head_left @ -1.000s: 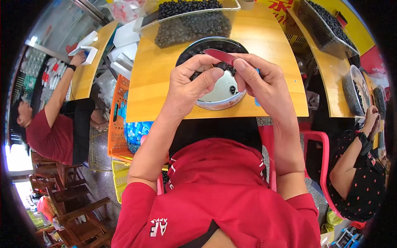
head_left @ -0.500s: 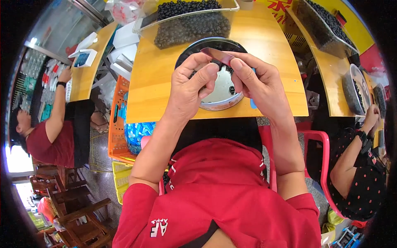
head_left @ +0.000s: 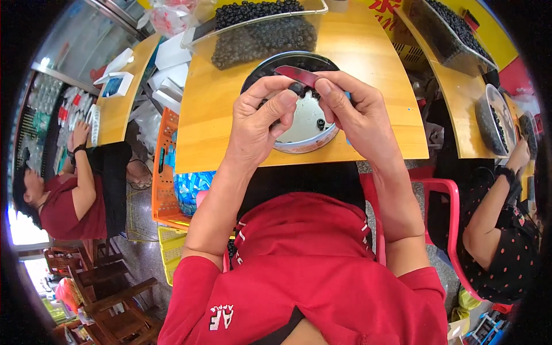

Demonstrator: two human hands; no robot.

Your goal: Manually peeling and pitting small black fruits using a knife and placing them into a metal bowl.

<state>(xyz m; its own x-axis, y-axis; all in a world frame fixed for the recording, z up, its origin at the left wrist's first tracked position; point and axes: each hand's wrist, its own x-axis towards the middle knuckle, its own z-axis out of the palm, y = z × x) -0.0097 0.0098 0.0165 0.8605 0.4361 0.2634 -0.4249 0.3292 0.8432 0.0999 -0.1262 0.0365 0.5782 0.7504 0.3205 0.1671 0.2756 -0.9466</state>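
Both my hands meet above a round metal bowl (head_left: 310, 141) on a yellow wooden table (head_left: 213, 115). My left hand (head_left: 259, 123) pinches a small dark round fruit (head_left: 296, 88) between thumb and fingertips. My right hand (head_left: 351, 112) holds a small knife with a red blade (head_left: 296, 75) whose edge rests against that fruit. One dark piece (head_left: 321, 122) lies in the pale bottom of the bowl.
A clear plastic tub (head_left: 261, 34) full of dark fruits stands behind the bowl. A second tub (head_left: 448, 29) sits on the table at the right, where a person in black dotted clothes (head_left: 506, 230) works. Another person in red (head_left: 63, 195) sits at left. An orange crate (head_left: 167, 172) stands below.
Both hands have shifted slightly while staying over the bowl; the knife blade now lies against the fruit pinched in my left hand. The person at left lowered an arm.
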